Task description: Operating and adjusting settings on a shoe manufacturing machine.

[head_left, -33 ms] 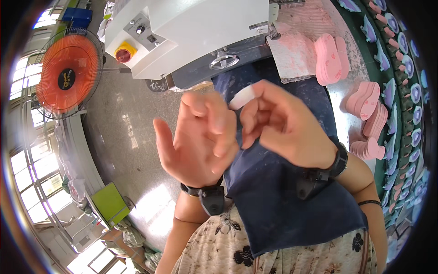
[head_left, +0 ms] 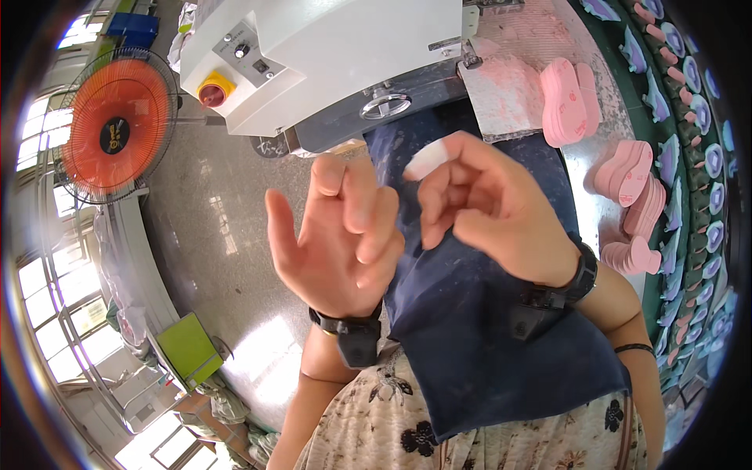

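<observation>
- Left hand [head_left: 337, 247]: palm up, fingers loosely bent, thumb standing apart; nothing is in its grasp.
- Right hand [head_left: 509, 215]: fingers curled in, the wrapped 1 pointing toward the left hand; no thing shows in its grip. The white wrap [head_left: 427, 159] sits on that finger's end.
- The 2 hands are near each other but apart, raised over the apron [head_left: 501, 376], which lies just beneath them, and wear black wristbands [head_left: 362, 341].
- Step in hand: I judge it a pause between handlings, as neither hand touches a piece or the machine.
- Pink insoles: beyond the right hand, well apart from both hands. The upper stacks [head_left: 562, 110] stand beside a dusty board [head_left: 501, 98]; the lower stacks [head_left: 629, 174] lie nearer the right forearm, overlapping along the table [head_left: 581, 172].
- Next move: taking an insole would call for the right hand to swing outward and open its fingers; the left hand seems free to receive or steady it.
- Machine [head_left: 345, 55]: ahead of the hands, with a handwheel [head_left: 385, 104] and a red knob [head_left: 211, 93].
- Farther right, a green rack carries lilac pieces [head_left: 702, 115]; far left stands an orange fan [head_left: 117, 160].
</observation>
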Demonstrator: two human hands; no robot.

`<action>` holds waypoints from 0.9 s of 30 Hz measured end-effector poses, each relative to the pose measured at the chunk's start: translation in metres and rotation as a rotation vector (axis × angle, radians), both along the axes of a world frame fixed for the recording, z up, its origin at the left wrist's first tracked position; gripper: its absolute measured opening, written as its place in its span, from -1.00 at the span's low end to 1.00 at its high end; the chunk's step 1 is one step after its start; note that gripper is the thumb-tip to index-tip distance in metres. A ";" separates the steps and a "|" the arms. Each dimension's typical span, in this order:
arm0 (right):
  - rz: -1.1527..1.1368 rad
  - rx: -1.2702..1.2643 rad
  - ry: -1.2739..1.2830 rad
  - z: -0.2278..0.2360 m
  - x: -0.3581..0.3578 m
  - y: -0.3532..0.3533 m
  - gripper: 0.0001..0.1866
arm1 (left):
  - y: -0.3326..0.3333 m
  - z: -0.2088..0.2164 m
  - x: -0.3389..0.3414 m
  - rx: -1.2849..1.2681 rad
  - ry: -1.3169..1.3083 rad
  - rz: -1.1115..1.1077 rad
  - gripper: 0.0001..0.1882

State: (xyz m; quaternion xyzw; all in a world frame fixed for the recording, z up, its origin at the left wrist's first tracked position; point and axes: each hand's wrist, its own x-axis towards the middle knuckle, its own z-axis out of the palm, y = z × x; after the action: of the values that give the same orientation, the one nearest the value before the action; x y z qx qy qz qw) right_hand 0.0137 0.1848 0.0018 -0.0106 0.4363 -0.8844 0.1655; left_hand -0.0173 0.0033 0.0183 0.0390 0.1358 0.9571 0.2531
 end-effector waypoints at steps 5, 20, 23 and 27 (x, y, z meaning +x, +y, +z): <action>0.033 -0.097 -0.014 -0.003 -0.006 0.012 -0.58 | -0.004 -0.015 -0.004 0.174 -0.217 -0.035 -0.71; -0.099 0.007 0.221 -0.003 -0.007 0.016 -0.32 | 0.006 -0.022 0.008 -0.849 0.057 -0.046 -0.72; -0.137 0.093 0.273 -0.002 -0.004 0.013 -0.22 | 0.012 -0.018 0.012 -0.988 0.244 0.095 -0.68; -0.136 0.173 0.320 0.002 0.000 0.009 -0.18 | 0.021 -0.009 0.014 -1.266 0.511 0.204 -0.64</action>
State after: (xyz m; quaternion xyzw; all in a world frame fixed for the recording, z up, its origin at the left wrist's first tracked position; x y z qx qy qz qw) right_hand 0.0135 0.1941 0.0042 -0.1075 0.5311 -0.8398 0.0343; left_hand -0.0032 0.0244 0.0090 0.0950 0.7268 0.6734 0.0961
